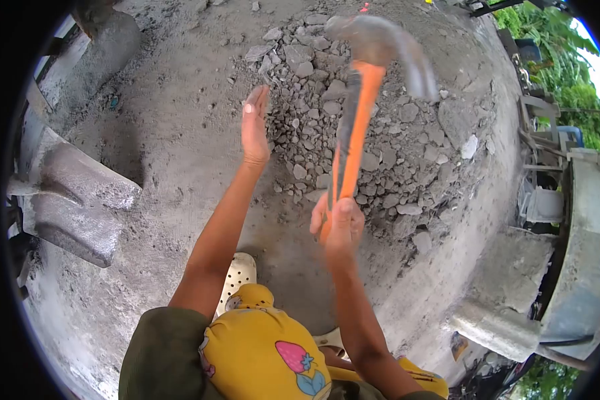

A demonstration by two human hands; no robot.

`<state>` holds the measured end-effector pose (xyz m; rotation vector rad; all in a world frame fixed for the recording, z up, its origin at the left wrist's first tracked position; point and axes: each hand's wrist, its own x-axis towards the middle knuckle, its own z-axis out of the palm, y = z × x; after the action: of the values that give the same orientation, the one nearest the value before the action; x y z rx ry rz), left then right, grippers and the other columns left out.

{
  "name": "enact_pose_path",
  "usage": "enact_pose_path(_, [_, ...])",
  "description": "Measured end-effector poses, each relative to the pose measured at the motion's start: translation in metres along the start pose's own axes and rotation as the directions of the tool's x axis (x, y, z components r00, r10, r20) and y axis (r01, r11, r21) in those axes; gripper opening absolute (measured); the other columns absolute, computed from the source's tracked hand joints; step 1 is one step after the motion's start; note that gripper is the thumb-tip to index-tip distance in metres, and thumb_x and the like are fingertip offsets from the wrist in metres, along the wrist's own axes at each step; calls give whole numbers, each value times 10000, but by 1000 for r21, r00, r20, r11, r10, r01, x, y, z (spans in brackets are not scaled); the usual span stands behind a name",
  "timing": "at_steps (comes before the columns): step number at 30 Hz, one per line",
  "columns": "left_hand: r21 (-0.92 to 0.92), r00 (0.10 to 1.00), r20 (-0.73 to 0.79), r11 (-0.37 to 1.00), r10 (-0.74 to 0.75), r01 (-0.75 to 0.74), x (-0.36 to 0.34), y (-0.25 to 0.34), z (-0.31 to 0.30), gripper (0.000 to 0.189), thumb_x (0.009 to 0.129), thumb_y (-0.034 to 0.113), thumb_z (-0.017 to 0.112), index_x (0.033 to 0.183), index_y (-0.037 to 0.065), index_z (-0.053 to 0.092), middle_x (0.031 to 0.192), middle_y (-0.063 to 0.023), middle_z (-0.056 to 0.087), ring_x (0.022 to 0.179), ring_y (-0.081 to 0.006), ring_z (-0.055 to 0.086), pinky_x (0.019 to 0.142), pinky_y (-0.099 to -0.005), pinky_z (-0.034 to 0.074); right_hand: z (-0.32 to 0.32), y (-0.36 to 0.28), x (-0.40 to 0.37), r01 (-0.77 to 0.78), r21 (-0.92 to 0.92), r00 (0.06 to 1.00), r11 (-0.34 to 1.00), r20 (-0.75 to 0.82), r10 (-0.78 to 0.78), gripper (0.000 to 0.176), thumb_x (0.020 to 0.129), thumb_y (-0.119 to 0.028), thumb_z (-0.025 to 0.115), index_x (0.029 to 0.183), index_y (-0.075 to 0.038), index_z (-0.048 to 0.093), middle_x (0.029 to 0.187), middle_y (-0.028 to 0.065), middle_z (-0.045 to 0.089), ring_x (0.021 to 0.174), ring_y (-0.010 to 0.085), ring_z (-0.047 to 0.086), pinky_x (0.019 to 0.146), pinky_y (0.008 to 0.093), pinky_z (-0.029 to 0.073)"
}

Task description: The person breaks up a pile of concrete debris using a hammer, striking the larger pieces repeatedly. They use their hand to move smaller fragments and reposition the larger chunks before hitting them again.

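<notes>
A claw hammer [359,127] with an orange and black handle is raised in front of me, its metal head blurred by motion. My right hand [341,221] is wrapped round the lower end of the handle. Held out to the left, my left hand [254,127] is empty, its fingers straight and seen edge-on beside the rubble. Beneath the hammer spreads a heap of broken grey concrete [380,160], with larger chunks at its far side and fine bits among them.
A shovel blade [80,193] rests on the ground at the left, with another metal blade [117,53] above it. Concrete blocks [507,280] and a metal sheet [583,247] line the right side. My clog [241,275] stands just below the heap.
</notes>
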<state>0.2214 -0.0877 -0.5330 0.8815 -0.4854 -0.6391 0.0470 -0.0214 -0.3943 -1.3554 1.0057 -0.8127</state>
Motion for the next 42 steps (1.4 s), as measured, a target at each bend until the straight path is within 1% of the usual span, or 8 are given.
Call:
enact_pose_path(5, [22,991,-137,1000,-6,10,-36,22,-5,674,872,444,349,1299,-69,252,1352,-204,286,1286,-280,232,1071,-363,132,-4,34,-16,471,79,878,879,-138,-458,391,857,-408,470,709,-46,458,528,3,447,459,81,363,429,247,294])
enact_pose_path(8, [-31,956,-274,994,-108,103,-47,9,-3,664,870,432,360,1297,-65,254,1353,-196,285,1285,-277,231,1067,-363,135,-13,109,-48,-19,-288,994,957,-104,-12,405,867,-410,455,665,-59,430,519,7,436,449,89,367,420,258,293])
enact_pose_path(14, [67,969,-243,997,43,-27,-44,-31,-2,651,859,410,397,1281,-69,270,1341,-196,297,1278,-279,243,1070,-364,145,-7,88,-48,-562,12,825,827,-70,561,472,874,-480,422,621,-82,427,495,10,428,411,88,381,397,245,298])
enact_pose_path(23, [-21,986,-165,1000,-26,23,-33,-23,8,691,851,427,409,1261,-110,265,1318,-242,304,1268,-299,266,1072,-372,165,-7,17,-12,322,155,939,934,-178,-294,492,865,-508,411,630,-78,455,512,10,438,419,73,338,411,231,282])
enact_pose_path(26, [-79,985,-170,997,-18,5,-32,-23,-4,672,856,405,402,1263,-111,260,1310,-241,315,1264,-294,274,1069,-371,165,-16,79,-31,204,-129,972,971,-91,-216,484,855,-506,435,661,-67,495,527,1,437,434,71,357,413,242,286])
enact_pose_path(29, [-33,976,-198,996,-92,87,-37,-15,-5,707,861,441,383,1279,-112,243,1325,-257,299,1278,-295,252,1067,-367,151,-10,114,-44,-513,-239,857,824,-93,507,461,851,-487,464,636,-79,472,515,-10,422,431,66,369,402,238,286])
enact_pose_path(32, [10,978,-202,998,-56,59,-29,-19,-6,725,854,458,382,1279,-112,243,1329,-257,291,1281,-294,246,1068,-362,144,-5,106,-53,-629,-66,777,774,-77,625,471,857,-490,459,614,-87,444,495,-10,422,420,62,371,392,226,280])
enact_pose_path(42, [11,925,-348,987,151,-157,13,-18,-4,686,876,425,349,1272,-125,242,1326,-260,291,1272,-307,259,1073,-376,160,3,0,17,111,-33,993,993,-26,-112,523,890,-489,321,644,-46,450,495,22,446,436,106,398,420,238,309])
